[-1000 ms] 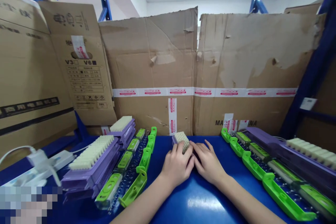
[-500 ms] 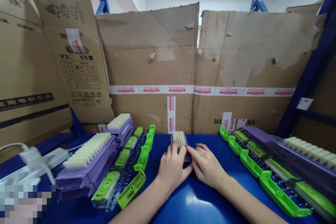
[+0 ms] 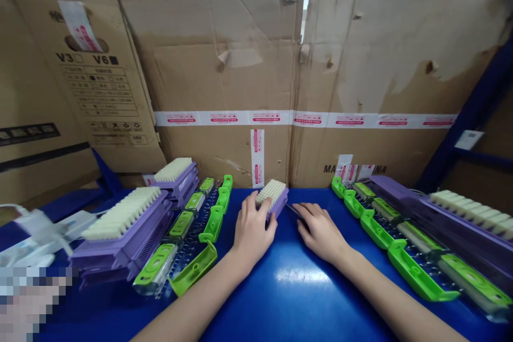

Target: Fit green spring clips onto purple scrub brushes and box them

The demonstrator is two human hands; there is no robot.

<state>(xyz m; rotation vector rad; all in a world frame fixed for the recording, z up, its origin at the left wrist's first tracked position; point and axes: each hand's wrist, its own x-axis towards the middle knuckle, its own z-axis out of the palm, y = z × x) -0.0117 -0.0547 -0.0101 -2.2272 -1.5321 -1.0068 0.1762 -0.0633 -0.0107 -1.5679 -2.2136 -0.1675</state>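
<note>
My left hand point(image 3: 252, 225) is closed around a small purple plastic casing point(image 3: 281, 204) topped with a cream, knobbly pad. The casing sits tilted, its pad leaning left, and the fingers cover its near left side. To its right, my right hand point(image 3: 319, 230) rests low over the table with its fingers curled on a thin dark pointed tool point(image 3: 297, 211). The tool's tip points at the casing with a small gap between them; its kind cannot be made out. Both hands are above the blue table point(image 3: 294, 299).
Left stand purple casings with cream pads point(image 3: 124, 214), green-topped clear pieces point(image 3: 182, 224) and bright green curved parts point(image 3: 214, 222). On the right are more green curved parts point(image 3: 374, 230) and a purple casing point(image 3: 404, 197). Cardboard point(image 3: 224, 80) walls the back; a white power strip point(image 3: 76, 224) lies left.
My hands have moved apart, the right one drawing away with the dark tool. The casing in my left hand has turned, so its pad now slants. The camera has tipped downward.
</note>
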